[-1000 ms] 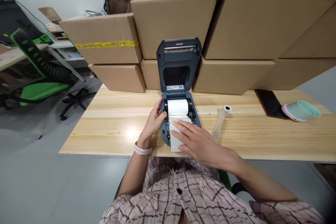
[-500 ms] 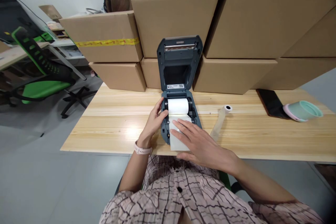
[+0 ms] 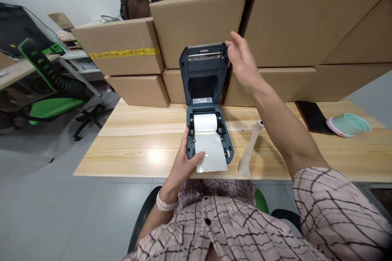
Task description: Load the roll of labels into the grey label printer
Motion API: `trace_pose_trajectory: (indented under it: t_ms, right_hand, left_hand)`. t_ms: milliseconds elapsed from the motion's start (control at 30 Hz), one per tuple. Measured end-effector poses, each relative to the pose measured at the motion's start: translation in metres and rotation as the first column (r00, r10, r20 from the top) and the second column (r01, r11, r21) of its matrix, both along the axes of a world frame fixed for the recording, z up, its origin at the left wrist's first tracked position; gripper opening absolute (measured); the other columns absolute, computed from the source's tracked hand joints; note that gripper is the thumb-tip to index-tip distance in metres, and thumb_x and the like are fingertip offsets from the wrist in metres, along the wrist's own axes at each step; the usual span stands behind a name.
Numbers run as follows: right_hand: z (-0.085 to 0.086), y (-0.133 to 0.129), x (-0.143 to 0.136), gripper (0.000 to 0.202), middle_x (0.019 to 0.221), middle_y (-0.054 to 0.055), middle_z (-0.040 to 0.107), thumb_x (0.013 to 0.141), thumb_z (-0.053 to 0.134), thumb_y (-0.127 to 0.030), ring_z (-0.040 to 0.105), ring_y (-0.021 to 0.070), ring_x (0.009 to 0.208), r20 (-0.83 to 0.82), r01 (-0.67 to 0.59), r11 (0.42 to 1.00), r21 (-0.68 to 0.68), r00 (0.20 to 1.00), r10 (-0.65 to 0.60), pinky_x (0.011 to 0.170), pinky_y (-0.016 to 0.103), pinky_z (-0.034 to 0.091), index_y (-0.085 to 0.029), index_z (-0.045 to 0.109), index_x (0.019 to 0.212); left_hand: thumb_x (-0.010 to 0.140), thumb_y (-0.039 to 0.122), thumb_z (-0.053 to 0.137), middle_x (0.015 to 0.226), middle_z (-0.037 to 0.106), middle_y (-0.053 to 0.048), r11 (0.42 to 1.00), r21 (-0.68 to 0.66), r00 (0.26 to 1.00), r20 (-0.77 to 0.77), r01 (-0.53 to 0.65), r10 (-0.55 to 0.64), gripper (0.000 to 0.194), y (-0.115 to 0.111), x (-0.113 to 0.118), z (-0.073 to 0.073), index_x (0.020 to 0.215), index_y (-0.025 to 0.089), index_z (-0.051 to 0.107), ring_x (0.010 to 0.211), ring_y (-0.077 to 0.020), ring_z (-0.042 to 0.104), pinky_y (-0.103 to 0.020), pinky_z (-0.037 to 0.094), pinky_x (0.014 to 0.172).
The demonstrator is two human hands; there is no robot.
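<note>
A dark grey label printer [image 3: 228, 140] stands on the table before me, its lid [image 3: 203, 72] raised. Inside sits a white label roll [image 3: 205, 122], and its strip [image 3: 211, 157] lies forward over the printer's front edge. My left hand [image 3: 185, 159] grips the printer's left side, with the thumb on the strip and the fingers along the casing. Up at the lid's top right corner, my right hand [image 3: 243, 61] has its fingers closed on the edge; some fingertips are hidden. Right of the printer, a narrow pale paper strip [image 3: 249, 151] trails from a small roll.
Cardboard boxes [image 3: 196, 28] are stacked along the table's back edge. At the right lie a dark phone [image 3: 312, 117] and a mint-green cup [image 3: 349, 124] with a pink part. A green office chair [image 3: 58, 104] stands left. Behind the boxes, the top of a person's head [image 3: 136, 7] shows.
My right hand has left the label strip and gone up to the lid's right corner. My left hand has slid toward the printer's front, its thumb now on the strip.
</note>
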State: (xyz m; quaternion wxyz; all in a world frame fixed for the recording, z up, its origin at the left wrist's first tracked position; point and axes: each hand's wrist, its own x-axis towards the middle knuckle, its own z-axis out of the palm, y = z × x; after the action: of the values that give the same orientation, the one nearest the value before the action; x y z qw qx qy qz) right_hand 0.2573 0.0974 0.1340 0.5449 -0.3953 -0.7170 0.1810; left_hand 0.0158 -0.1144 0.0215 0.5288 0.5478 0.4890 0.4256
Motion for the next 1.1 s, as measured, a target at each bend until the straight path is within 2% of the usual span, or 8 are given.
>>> trace_pose_trajectory:
  t_ms: [100, 167, 333, 467, 567, 767, 867, 1100]
  right_hand:
    - [0.007, 0.032, -0.015, 0.068, 0.149, 0.006, 0.057, 0.106, 0.02, -0.062, 0.049, 0.0204, 0.144, -0.005, -0.084, 0.992, -0.093, 0.996, 0.084, 0.12, 0.037, 0.037, -0.015, 0.042, 0.149]
    - [0.008, 0.022, -0.02, 0.072, 0.137, 0.003, 0.065, 0.104, 0.012, -0.065, 0.059, 0.0194, 0.134, -0.011, -0.104, 0.992, -0.072, 0.995, 0.103, 0.118, 0.042, 0.042, -0.018, 0.051, 0.142]
    - [-0.01, -0.074, -0.017, 0.061, 0.136, 0.001, 0.065, 0.107, 0.016, -0.062, 0.059, 0.0225, 0.134, 0.031, -0.043, 0.994, 0.096, 0.999, 0.041, 0.118, 0.052, 0.043, -0.028, 0.059, 0.131]
    - [-0.048, -0.151, -0.014, 0.048, 0.141, 0.005, 0.064, 0.109, 0.024, -0.05, 0.056, 0.0247, 0.138, 0.151, -0.121, 0.987, 0.106, 0.983, 0.104, 0.119, 0.054, 0.043, -0.03, 0.059, 0.135]
    - [-0.078, -0.183, -0.013, 0.042, 0.145, 0.007, 0.063, 0.109, 0.031, -0.037, 0.052, 0.026, 0.143, 0.271, -0.165, 0.976, 0.143, 0.955, 0.122, 0.119, 0.057, 0.042, -0.028, 0.056, 0.141]
    - [-0.103, -0.202, -0.011, 0.044, 0.152, 0.009, 0.057, 0.106, 0.034, -0.028, 0.047, 0.0267, 0.147, 0.378, -0.078, 0.983, 0.167, 0.926, 0.009, 0.117, 0.055, 0.044, -0.025, 0.053, 0.146]
    - [-0.111, -0.206, -0.011, 0.045, 0.152, 0.009, 0.057, 0.105, 0.036, -0.027, 0.047, 0.0268, 0.147, 0.408, -0.073, 0.98, 0.186, 0.913, -0.009, 0.117, 0.055, 0.045, -0.025, 0.053, 0.147]
    - [-0.122, -0.213, -0.012, 0.047, 0.155, 0.01, 0.054, 0.104, 0.04, -0.024, 0.043, 0.0276, 0.15, 0.42, -0.07, 0.986, 0.152, 0.908, 0.0, 0.118, 0.056, 0.042, -0.025, 0.048, 0.15]
  left_hand:
    - [0.086, 0.039, 0.076, 0.172, 0.024, -0.007, 1.0, 0.015, 1.0, -0.006, -0.015, 0.016, 0.096, 0.002, 0.0, -0.002, 0.164, 0.029, 0.021, 0.159, -0.0301, 0.024, -0.046, 0.019, 0.132]
    - [0.085, 0.04, 0.076, 0.171, 0.026, -0.007, 0.999, 0.026, 1.0, -0.009, -0.025, 0.025, 0.096, 0.002, 0.001, -0.006, 0.163, 0.029, 0.021, 0.158, -0.03, 0.026, -0.047, 0.02, 0.131]
    - [0.084, 0.047, 0.077, 0.176, 0.009, -0.006, 0.999, 0.027, 0.999, 0.014, -0.029, 0.029, 0.107, -0.004, -0.004, -0.014, 0.165, 0.032, 0.01, 0.162, -0.0309, 0.011, -0.047, 0.016, 0.132]
    - [0.094, 0.062, 0.058, 0.176, 0.006, -0.005, 0.995, 0.084, 0.991, 0.123, -0.062, 0.052, 0.094, -0.005, -0.016, -0.019, 0.165, 0.038, 0.002, 0.162, -0.0313, 0.012, -0.049, 0.025, 0.129]
    - [0.095, 0.069, 0.048, 0.176, 0.01, -0.005, 0.986, 0.128, 0.982, 0.166, -0.11, 0.088, 0.089, 0.001, -0.02, -0.018, 0.165, 0.038, 0.003, 0.162, -0.031, 0.013, -0.048, 0.023, 0.13]
    - [0.093, 0.065, 0.057, 0.175, 0.013, -0.007, 0.995, 0.067, 0.989, 0.132, -0.078, 0.068, 0.093, 0.008, -0.006, -0.008, 0.165, 0.033, 0.009, 0.161, -0.0338, 0.012, -0.048, 0.018, 0.132]
    - [0.092, 0.059, 0.063, 0.173, 0.023, -0.009, 0.998, 0.052, 0.986, 0.163, -0.037, 0.028, 0.096, 0.006, -0.002, -0.009, 0.165, 0.032, 0.008, 0.159, -0.0339, 0.023, -0.05, 0.022, 0.131]
    - [0.091, 0.057, 0.066, 0.17, 0.028, -0.012, 0.993, 0.092, 0.985, 0.165, -0.07, 0.054, 0.097, 0.0, -0.004, -0.016, 0.165, 0.03, 0.01, 0.156, -0.0336, 0.03, -0.05, 0.028, 0.128]
